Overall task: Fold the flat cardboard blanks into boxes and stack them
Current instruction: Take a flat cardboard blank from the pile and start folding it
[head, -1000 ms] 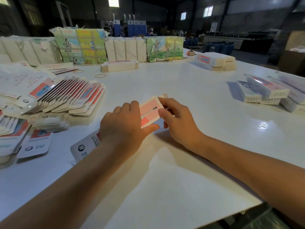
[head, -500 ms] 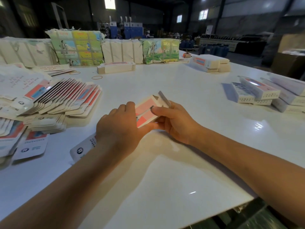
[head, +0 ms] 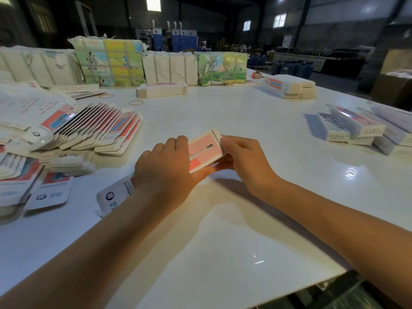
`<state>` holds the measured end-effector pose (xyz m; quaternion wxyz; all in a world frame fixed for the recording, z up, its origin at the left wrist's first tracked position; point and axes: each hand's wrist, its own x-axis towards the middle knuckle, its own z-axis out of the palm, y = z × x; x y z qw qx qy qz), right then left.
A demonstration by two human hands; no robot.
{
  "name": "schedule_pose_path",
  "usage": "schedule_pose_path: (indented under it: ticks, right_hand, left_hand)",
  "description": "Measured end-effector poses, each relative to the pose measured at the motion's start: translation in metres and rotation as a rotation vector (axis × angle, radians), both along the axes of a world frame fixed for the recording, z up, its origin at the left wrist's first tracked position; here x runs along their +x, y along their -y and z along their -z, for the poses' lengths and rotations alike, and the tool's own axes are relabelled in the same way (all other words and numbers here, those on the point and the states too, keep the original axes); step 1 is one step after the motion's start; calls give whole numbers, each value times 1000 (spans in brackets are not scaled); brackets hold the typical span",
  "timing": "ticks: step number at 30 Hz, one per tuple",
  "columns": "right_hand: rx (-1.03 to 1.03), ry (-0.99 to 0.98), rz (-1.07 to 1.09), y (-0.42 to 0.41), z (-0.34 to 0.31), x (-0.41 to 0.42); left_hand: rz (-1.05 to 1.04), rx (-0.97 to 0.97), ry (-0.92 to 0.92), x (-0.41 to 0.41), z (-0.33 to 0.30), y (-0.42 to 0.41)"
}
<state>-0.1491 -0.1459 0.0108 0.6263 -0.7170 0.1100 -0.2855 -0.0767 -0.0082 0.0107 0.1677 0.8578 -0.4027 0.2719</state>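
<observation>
- Left hand (head: 166, 169) palm down over the pink box (head: 204, 152), fingers curled on its top, thumb under the near side.
- Right hand (head: 244, 160) pinching the box's right end flap, fingers bent.
- Box near the middle of the white table (head: 223, 241), closer to the near edge.
- Flat blanks (head: 89, 130) fanned out by the left edge.

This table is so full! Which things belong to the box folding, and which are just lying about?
Job: box being folded, left hand, right hand, fanned flat blanks, finished boxes.
Lying about: rubber band, wrapped bundles.
</observation>
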Motion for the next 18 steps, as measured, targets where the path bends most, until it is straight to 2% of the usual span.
schedule_pose_path:
  ticks: [4,15,18]
  right_hand:
    - [-83,42,58,3,2,1]
    - [-260,4,133,-1,2,-4]
    - [-362,-19,139,-5,1,-6]
  left_hand:
    - [48,-1,-4,-1,0,-2]
    - [41,12,101,-3,0,-4]
    - [24,20,119,-3,0,-3]
